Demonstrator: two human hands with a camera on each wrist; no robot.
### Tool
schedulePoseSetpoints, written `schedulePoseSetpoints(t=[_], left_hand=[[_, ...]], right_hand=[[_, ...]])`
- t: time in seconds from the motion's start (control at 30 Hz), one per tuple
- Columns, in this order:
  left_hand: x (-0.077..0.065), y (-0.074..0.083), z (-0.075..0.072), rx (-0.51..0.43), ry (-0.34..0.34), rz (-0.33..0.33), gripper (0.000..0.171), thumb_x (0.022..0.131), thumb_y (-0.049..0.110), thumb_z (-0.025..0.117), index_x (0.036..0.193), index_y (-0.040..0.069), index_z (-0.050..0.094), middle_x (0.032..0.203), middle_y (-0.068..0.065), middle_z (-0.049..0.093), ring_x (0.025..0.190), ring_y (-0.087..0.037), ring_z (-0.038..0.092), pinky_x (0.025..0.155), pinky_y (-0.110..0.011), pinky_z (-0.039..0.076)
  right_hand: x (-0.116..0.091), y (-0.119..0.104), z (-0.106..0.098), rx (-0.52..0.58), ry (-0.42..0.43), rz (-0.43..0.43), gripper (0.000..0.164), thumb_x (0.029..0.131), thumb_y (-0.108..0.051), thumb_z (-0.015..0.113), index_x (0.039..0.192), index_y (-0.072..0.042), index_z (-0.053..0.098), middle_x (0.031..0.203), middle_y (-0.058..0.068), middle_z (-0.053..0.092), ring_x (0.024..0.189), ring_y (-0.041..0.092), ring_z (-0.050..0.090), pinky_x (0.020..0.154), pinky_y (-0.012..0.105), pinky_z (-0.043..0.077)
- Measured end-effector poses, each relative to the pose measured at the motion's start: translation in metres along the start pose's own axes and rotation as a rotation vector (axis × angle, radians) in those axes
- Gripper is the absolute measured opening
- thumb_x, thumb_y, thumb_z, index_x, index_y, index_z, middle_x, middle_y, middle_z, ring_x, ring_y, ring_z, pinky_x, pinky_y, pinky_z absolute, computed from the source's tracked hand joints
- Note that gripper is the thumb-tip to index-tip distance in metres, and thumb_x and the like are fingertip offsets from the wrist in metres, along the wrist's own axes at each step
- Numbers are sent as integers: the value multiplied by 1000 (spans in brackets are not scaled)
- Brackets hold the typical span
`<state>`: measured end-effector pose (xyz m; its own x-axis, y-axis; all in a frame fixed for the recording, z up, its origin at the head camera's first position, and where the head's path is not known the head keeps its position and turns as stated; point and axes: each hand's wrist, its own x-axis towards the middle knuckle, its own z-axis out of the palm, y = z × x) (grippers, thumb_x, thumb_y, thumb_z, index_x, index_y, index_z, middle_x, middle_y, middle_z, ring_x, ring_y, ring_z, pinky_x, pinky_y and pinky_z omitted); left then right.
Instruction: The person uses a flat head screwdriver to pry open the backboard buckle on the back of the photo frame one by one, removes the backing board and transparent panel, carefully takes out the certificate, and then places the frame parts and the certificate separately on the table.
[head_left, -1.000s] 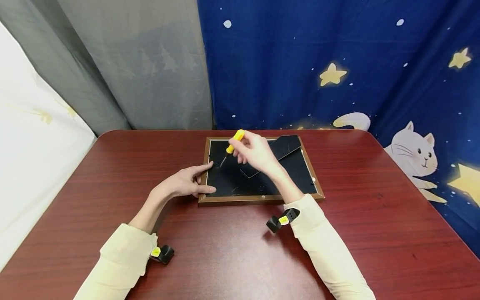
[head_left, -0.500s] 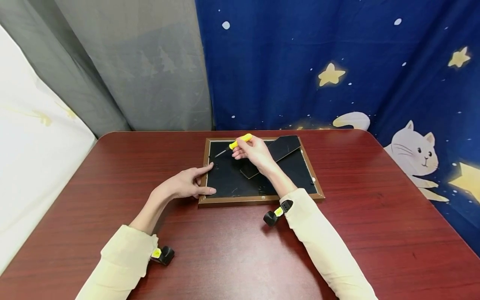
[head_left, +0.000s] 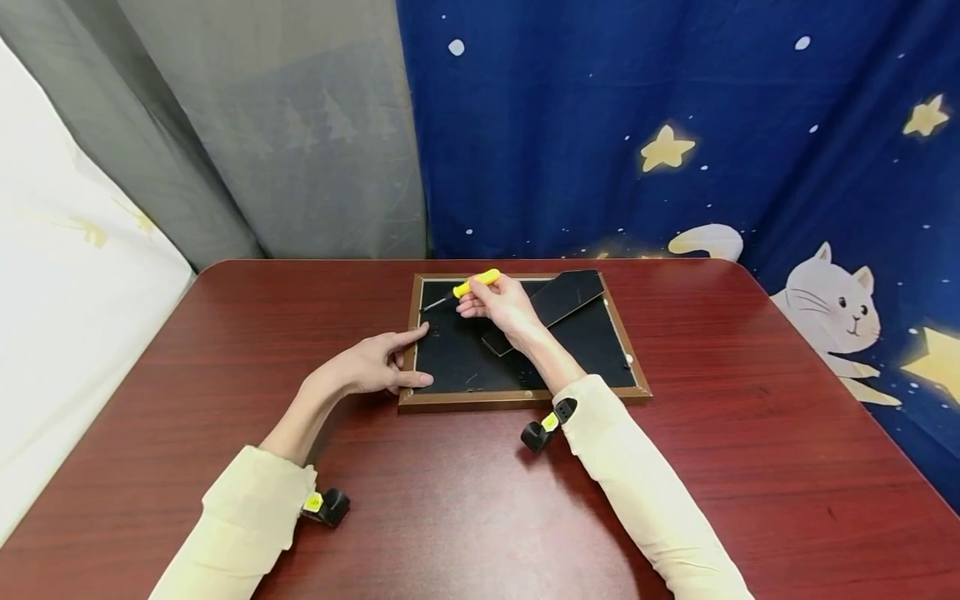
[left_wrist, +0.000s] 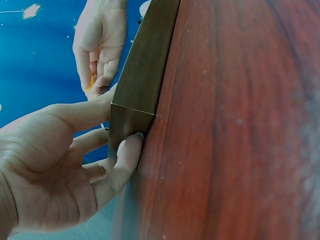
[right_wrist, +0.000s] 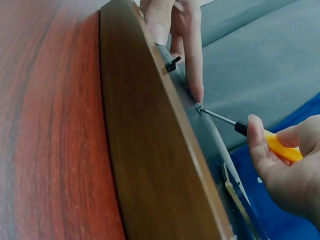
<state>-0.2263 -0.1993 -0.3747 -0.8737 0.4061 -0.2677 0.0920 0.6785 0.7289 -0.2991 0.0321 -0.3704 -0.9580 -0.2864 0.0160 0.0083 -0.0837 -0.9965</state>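
A picture frame (head_left: 480, 402) lies face down on the table, its black back panel (head_left: 457, 358) up and the stand leg (head_left: 570, 296) slanting across it. My left hand (head_left: 366, 367) grips the frame's left side; in the left wrist view, its fingers curl round the brown corner (left_wrist: 131, 117). My right hand (head_left: 513, 312) holds a yellow-handled screwdriver (head_left: 472, 286). The tip points at the panel's upper left edge, just beyond my left fingers. In the right wrist view, the metal shaft (right_wrist: 218, 117) reaches a small metal tab at that edge. Another dark tab (right_wrist: 173, 65) sticks up nearer the corner.
The red-brown table (head_left: 465, 500) reaches to the curtains behind, one grey (head_left: 300, 167) and one blue (head_left: 540, 125) with stars and a cat. Each wrist carries a small black camera (head_left: 327, 508).
My right hand has tilted the screwdriver lower and moved its tip up and left to the panel's edge. My left hand stays on the frame.
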Motion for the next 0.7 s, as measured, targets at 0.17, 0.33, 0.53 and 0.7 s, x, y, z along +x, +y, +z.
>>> schedulePoseSetpoints(t=[0.17, 0.33, 0.53, 0.7], left_hand=[[0, -1, 0, 8, -1, 16, 93, 88, 35, 81, 161, 15, 27, 87, -12, 50, 63, -19, 55, 67, -34, 44], [0, 1, 0, 25, 4, 10, 93, 87, 37, 81, 161, 15, 27, 82, -10, 51, 61, -19, 52, 64, -34, 41], [0, 2, 0, 54, 6, 11, 93, 88, 38, 80, 160, 14, 28, 90, -13, 54, 62, -20, 57, 66, -34, 43], [0, 3, 2, 61, 10, 28, 91, 89, 36, 80, 160, 13, 28, 94, -14, 55, 64, -20, 59, 69, -35, 44]], right_hand=[[1, 2, 0, 6, -24, -8, 30, 107, -7, 51, 127, 15, 51, 114, 43, 58, 71, 15, 70, 75, 27, 59], [2, -3, 4, -98, -32, -48, 27, 106, -10, 52, 122, 12, 55, 109, 38, 63, 71, 13, 70, 77, 29, 59], [5, -9, 9, -218, -23, -91, 26, 106, -15, 55, 118, 8, 58, 107, 34, 67, 70, 14, 71, 84, 42, 58], [9, -6, 6, -137, -18, -41, 28, 106, -14, 54, 120, 11, 58, 109, 37, 65, 71, 15, 72, 82, 37, 59]])
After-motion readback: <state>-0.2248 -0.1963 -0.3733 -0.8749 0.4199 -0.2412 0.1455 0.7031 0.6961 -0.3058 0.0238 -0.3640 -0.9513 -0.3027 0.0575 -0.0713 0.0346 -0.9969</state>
